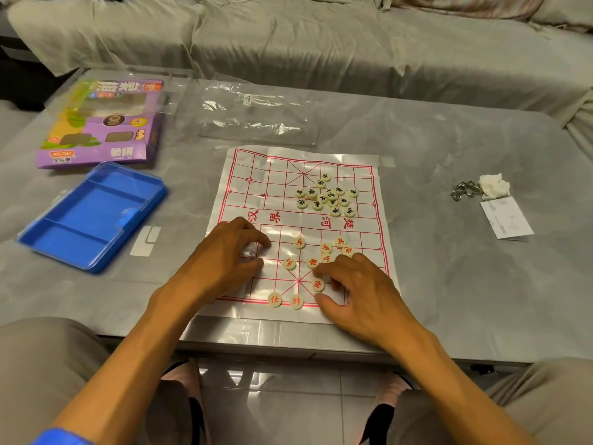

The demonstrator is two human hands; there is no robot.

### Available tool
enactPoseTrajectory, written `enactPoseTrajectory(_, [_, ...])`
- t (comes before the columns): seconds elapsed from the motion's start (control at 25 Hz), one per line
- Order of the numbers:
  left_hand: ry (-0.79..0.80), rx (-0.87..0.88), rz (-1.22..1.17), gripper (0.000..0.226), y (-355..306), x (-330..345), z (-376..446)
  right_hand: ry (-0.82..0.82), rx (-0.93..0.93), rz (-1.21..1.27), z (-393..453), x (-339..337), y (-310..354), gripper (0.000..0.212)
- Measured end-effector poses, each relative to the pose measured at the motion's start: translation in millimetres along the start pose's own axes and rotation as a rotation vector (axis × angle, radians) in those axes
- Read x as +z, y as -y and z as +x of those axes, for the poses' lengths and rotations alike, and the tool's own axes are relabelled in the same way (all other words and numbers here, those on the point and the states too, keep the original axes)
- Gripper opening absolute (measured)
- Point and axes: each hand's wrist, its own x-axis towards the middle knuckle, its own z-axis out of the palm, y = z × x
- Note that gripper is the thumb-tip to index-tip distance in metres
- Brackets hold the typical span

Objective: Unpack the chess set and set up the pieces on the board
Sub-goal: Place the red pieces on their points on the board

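The board [256,175] is a white plastic sheet with a red grid, lying flat on the grey table. Several black-lettered pieces [327,197] sit in a heap on its far half. Red-lettered pieces [299,242] are scattered on the near half, and two red pieces [285,300] stand side by side on the near edge line. My left hand [224,255] hovers over the board's near left with fingers curled down; whatever is under them is hidden by glare. My right hand [356,290] has thumb and fingers curled round a red piece [317,285] lying on the board.
A blue plastic tray [93,216] and the purple game box [99,123] lie at the left. A clear plastic bag [256,114] lies beyond the board. At the right are a metal chain [465,189], a crumpled tissue [494,186] and a white card [507,218]. A covered sofa stands behind the table.
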Motion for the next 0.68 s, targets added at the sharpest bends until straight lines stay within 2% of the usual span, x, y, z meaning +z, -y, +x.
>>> enactPoseTrajectory(0.52, [0.0,-0.001,-0.007,0.031,0,1,-1,-0.056,0.029,-0.028,2,3,2,0.033])
enactPoseTrajectory(0.64, [-0.003,-0.004,-0.006,0.031,-1,0,-1,-0.078,0.073,0.035,2,-5,5,0.041])
enactPoseTrajectory(0.68, [-0.003,-0.006,-0.007,0.031,-1,-1,-1,-0.116,0.091,0.068,3,-10,3,0.037])
